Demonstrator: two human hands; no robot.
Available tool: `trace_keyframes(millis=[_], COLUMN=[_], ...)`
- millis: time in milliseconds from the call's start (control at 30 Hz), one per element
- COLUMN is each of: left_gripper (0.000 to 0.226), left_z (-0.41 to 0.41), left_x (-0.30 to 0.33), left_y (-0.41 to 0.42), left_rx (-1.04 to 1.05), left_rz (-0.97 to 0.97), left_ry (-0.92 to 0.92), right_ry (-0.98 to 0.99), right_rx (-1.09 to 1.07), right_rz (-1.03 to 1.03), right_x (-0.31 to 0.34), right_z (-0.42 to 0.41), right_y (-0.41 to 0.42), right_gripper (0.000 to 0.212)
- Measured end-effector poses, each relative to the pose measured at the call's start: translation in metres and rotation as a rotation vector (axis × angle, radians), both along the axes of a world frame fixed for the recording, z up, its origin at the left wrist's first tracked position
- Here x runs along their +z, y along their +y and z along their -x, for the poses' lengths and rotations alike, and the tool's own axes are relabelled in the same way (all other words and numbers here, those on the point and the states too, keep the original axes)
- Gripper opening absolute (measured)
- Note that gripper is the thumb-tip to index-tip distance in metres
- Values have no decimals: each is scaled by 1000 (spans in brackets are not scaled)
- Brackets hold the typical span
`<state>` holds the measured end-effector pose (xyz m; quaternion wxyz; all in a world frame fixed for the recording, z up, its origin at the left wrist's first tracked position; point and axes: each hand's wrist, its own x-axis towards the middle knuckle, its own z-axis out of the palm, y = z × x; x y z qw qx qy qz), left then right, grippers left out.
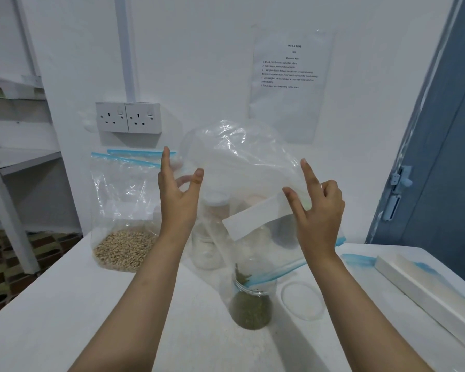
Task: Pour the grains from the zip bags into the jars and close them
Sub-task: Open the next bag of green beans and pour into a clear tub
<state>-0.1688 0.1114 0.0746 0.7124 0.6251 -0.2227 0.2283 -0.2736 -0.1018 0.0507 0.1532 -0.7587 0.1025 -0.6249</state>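
Both hands hold an upturned clear zip bag [242, 167] over a clear jar of green grains [250, 307] on the white counter [91, 304]; left hand [177, 194] and right hand [317, 208] each keep a pinching grip on the plastic.

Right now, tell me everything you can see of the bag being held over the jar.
The bag is clear, crinkled plastic with a white label patch and a blue zip edge. It is upended, zip end down in the mouth of the open jar, which holds green grains. A few grains cling near its mouth; otherwise it looks empty. The left hand and right hand pinch its upper part.
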Motion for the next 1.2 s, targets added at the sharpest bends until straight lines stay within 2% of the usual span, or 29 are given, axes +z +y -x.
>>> trace_keyframes(millis=[467, 1200], left_gripper=[93, 88], left_z=[0, 3], left_x=[-1, 3], left_y=[-6, -12], left_rx=[-45, -86], left_rz=[-30, -55], left_ry=[-31, -107], right_ry=[-17, -37], right_rx=[22, 57], right_rz=[-6, -81], right_x=[-4, -5], right_z=[4, 11], right_y=[-4, -7], right_gripper=[51, 52])
